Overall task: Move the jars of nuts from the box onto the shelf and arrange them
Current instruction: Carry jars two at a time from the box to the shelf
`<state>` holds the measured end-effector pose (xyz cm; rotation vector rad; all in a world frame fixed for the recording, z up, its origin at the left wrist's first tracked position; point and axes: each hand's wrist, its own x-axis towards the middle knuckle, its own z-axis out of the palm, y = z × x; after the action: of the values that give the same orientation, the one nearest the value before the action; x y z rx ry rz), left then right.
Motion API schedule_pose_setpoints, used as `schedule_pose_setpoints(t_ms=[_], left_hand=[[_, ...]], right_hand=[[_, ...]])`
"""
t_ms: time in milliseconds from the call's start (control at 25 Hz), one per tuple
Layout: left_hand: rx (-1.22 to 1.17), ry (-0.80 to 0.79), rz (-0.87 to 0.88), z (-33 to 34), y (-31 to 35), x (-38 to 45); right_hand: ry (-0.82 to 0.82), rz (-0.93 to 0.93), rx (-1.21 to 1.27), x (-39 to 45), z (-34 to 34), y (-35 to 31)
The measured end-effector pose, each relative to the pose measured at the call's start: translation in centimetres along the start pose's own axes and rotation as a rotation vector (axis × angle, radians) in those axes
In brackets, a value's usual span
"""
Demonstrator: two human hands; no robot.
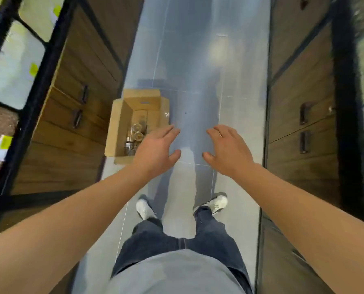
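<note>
Clothing: grey shirt nearest the camera, dark jeans below it
Footing: two white shoes stand apart on the grey tiled floor, toes pointing down the aisle
Left hand: held out palm down above the floor, fingers straight and slightly spread, thumb out to the side; holds nothing; its back overlaps the near right corner of the box in the view, contact cannot be told
Right hand: held out palm down, level with the left hand, fingers relaxed and a little bent, thumb out; holds nothing; nothing beneath it but floor
Cardboard box: sits on the floor at the left side of the aisle, just beside the wooden cabinet, flaps folded open
Jars of nuts: inside the box, clustered toward its near right part; round lids face up; the count is blurred and cannot be told
Left cabinet: dark wood drawers with black handles, a black-framed glass shelf unit beyond it with yellow tags
Right cabinet: matching wood drawers with black handles, lining the far side of the aisle
Image quality: edges blurred, fine detail unreadable
</note>
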<state>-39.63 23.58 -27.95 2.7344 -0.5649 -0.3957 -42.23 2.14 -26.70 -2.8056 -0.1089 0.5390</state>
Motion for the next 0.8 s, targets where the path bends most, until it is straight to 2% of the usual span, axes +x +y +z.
schedule_pose_setpoints(t_ms=[360,560,680,800], left_hand=[[-0.115,0.094,-0.285,-1.8,-20.0,-10.0],[-0.163,0.118,-0.405,-1.5,-25.5,-9.7],[-0.167,0.074,-0.475,-0.7,-27.8,-7.5],[-0.181,0.097,-0.519,0.9,-30.0,-4.7]], right_hand=[[-0.118,-0.141,-0.031,7.7,6.4,-19.7],[-0.187,-0.183,-0.061,13.3,7.8,-22.9],[-0.205,-0.212,-0.077,17.7,8.7,-22.8],[-0.254,-0.216,-0.084,22.2,10.3,-22.2]])
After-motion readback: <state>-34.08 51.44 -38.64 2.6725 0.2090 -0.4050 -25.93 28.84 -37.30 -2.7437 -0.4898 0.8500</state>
